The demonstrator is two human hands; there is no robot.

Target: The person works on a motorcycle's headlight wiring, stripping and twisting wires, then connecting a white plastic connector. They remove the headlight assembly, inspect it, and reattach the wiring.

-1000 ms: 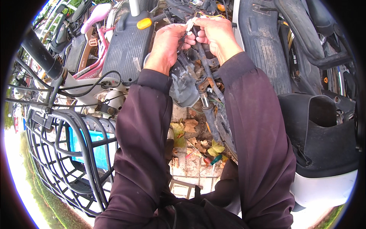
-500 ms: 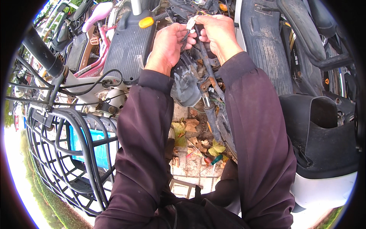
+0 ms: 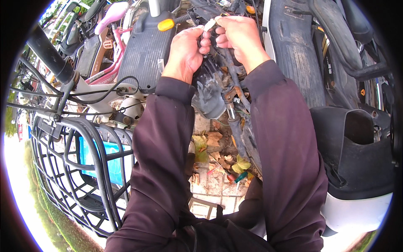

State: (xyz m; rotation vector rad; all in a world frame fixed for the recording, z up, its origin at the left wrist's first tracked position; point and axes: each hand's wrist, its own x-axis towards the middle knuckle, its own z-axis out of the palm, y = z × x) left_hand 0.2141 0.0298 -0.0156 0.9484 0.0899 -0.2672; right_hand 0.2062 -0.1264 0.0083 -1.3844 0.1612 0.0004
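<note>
A small white plastic wire connector is pinched between the fingertips of both hands, at the top middle of the head view. My left hand is closed on its lower left side, with the fingers curled in. At its upper right end, my right hand pinches with thumb and forefinger; what exactly lies under that thumb is too small to make out. Just beyond the hands sits a tangle of dark wires within the exposed frame of a scooter. Below them hangs a scuffed dark plastic guard.
A black wire basket holding a blue package stands at left. A grey ribbed footboard with an orange reflector flanks my left hand. Another scooter lines the right. Green-handled tool and dry leaves lie on the paving.
The connector has turned slightly between my fingers, and the dark wires that showed by my left fingertips are now mostly hidden. The whole view has shifted a little.
</note>
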